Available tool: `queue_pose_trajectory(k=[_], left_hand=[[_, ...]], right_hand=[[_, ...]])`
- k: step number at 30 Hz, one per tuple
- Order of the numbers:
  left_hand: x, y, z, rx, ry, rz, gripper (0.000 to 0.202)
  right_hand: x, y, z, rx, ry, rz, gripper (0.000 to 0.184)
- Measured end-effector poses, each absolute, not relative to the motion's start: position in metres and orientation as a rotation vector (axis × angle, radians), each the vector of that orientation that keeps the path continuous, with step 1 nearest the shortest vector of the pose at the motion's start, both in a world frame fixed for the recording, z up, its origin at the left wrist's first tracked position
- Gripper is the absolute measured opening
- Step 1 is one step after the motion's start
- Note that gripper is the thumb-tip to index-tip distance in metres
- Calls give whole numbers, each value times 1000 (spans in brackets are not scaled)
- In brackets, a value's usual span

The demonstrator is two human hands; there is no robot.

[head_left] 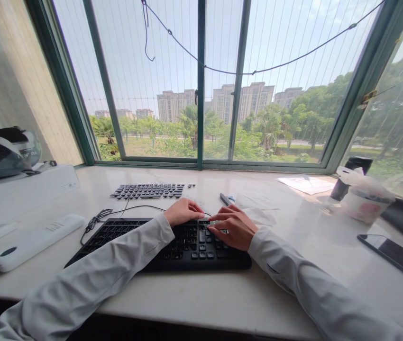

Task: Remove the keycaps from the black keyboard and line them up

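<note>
A black keyboard (123,231) lies on the white counter, with many of its keycaps off and a group of keys still on at its right end. At its top edge my left hand (183,211) has thumb and fingertips pressed together; whatever may be between them is too small to make out. My right hand (236,228) rests over the right-hand keys, its fingers stretched out and apart, with fingertips close to those of the left. Loose black keycaps (148,191) are laid out in rows behind the keyboard. A dark pen-like tool (224,199) lies just beyond my right hand.
The keyboard's cable (96,219) is bundled at its left. Further left are a white device (36,242), a white box (27,189) and a helmet (5,149). On the right are a phone (397,258), a bagged tub (367,201) and papers (306,184). Windows stand behind.
</note>
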State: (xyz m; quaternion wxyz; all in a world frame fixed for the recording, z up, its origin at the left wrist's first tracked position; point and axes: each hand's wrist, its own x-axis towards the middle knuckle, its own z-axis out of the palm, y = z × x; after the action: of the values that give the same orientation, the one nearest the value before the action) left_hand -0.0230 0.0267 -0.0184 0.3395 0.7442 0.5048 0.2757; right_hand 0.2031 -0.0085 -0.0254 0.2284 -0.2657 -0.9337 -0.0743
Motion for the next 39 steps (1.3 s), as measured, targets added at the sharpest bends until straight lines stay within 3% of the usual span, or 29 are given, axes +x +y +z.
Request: queue_pose_trajectory(k=[10,19,30,39], left_hand=[[-46,35,-2,2290,1760,654,27],[-67,101,11,2346,2071,316,35],[-50,200,-18,2217,2385,147,46],[-38,204,-26,2223,2418,275,37]], right_hand=[[202,-8,-29,-664,-2529,-163,29],[217,7,-29,-782,-2427,-347,35],[217,8,-31,-808,-2425,-388,36],[216,8,-30,-789,-2427,-402,37]])
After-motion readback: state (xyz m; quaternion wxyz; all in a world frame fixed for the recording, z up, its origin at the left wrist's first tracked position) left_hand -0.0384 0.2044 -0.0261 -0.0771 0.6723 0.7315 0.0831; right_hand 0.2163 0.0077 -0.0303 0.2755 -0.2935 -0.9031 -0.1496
